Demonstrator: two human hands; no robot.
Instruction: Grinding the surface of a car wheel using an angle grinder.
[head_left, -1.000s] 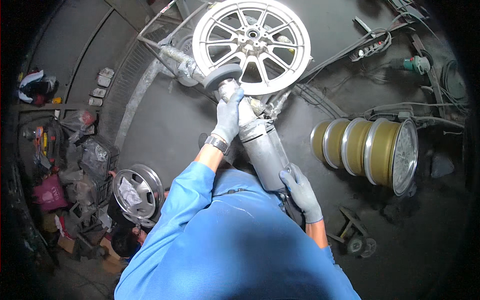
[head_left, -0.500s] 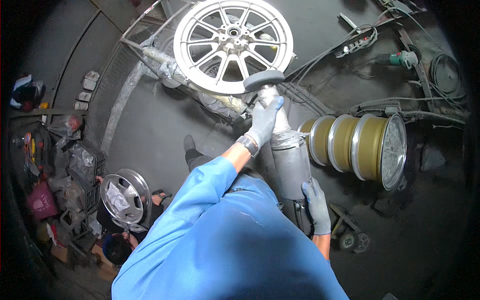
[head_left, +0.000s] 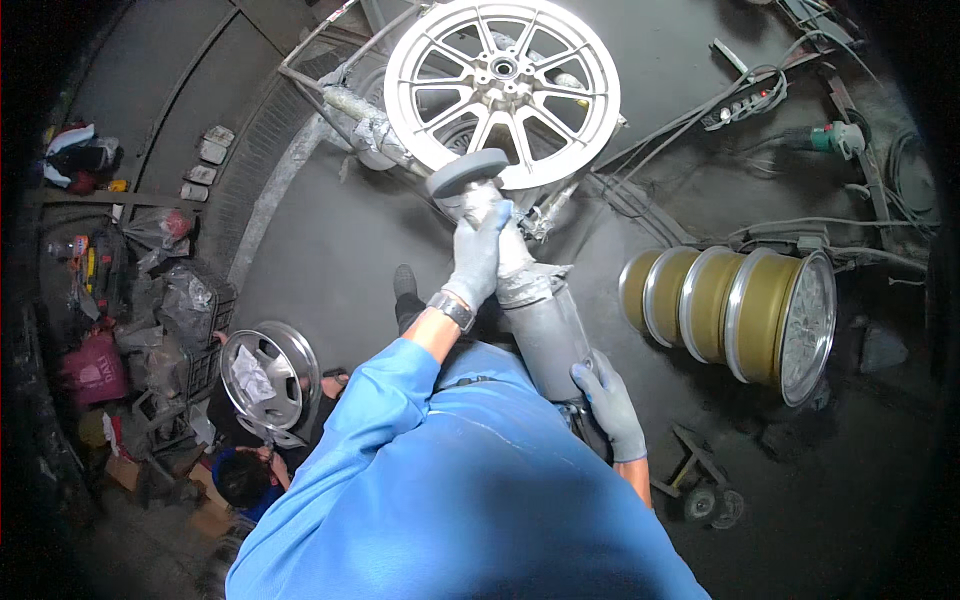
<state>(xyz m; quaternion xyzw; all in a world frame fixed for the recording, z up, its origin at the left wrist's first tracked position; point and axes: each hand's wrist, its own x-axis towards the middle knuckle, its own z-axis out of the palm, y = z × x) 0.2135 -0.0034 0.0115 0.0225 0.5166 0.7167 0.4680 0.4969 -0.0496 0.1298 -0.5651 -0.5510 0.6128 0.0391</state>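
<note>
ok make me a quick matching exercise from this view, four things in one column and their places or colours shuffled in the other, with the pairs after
Things
1. power tool
2. spoked wheel
3. row of rims
4. crumpled white sheet

Places and colours
A. gold barrels with silver edges, at the right
B. lying in the silver rim at the left
C. left hand around its neck, right hand against its rear body
D. bright silver, at the top of the view

Pairs: 1-C; 2-D; 3-A; 4-B
</note>
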